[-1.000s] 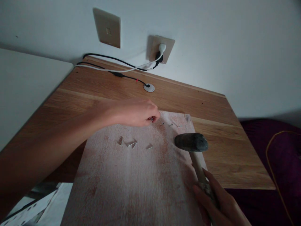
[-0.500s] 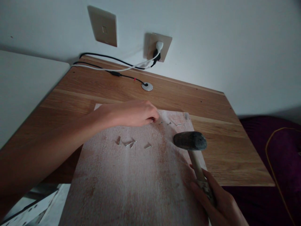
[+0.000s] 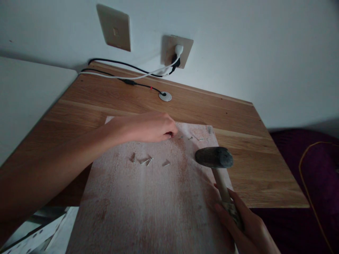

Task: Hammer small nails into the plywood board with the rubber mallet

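Observation:
A whitish, worn wooden board [image 3: 148, 197] lies on the desk in front of me. My left hand [image 3: 159, 127] is at its far edge, fingertips pinched low against the surface on a small nail, mostly hidden by the fingers. Just right of these fingers, several nails [image 3: 190, 138] form a row along the board's far side. Loose nails [image 3: 146, 161] lie flat nearer to me, with one single nail [image 3: 166, 164] apart from them. My right hand [image 3: 245, 225] is wrapped round the handle of a black-headed mallet [image 3: 214, 157], its head raised over the board's right edge.
The wood-grain desk [image 3: 265, 176] runs back to a white wall with a socket [image 3: 182, 53]. Black and white cables [image 3: 127, 77] trail along the desk's back, one into a round cable grommet [image 3: 165, 96]. A purple cloth surface [image 3: 288, 155] with a yellow cord is at right.
Almost nothing differs. The view has shifted very slightly; both hands and the mallet hold the same places over the board.

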The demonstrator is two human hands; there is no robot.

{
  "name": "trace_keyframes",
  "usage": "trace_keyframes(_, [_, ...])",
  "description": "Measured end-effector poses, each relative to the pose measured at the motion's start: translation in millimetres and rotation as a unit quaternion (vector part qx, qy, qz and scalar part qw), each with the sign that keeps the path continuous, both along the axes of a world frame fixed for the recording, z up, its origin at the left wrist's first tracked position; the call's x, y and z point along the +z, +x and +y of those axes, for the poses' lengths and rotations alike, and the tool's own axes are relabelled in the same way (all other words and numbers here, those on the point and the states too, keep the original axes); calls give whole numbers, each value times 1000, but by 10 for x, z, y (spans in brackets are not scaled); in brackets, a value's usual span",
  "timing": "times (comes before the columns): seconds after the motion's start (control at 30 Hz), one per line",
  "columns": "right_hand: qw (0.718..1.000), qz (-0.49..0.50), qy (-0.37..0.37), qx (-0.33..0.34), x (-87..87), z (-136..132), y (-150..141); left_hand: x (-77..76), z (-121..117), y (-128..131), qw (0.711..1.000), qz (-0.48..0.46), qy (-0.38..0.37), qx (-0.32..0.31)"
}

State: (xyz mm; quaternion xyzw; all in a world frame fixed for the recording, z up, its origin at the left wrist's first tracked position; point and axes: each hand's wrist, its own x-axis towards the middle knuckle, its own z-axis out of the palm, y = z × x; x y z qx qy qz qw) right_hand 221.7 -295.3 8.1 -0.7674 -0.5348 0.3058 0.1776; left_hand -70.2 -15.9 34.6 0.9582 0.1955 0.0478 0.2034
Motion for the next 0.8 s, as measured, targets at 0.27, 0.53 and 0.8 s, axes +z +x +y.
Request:
trace_keyframes(0.27, [1000,3,25,8,-18,-10,-9,-4,-34,19,1000,9,12,0])
trace_keyframes(0.53, [1000,14,11,1,-1,2,-14,-33,-35,30,1000,-6,4,2])
trace_keyframes(0.8, [999,-7,24,-27,-20,-12,-22,-50,-17,33,1000,-22,-15,9])
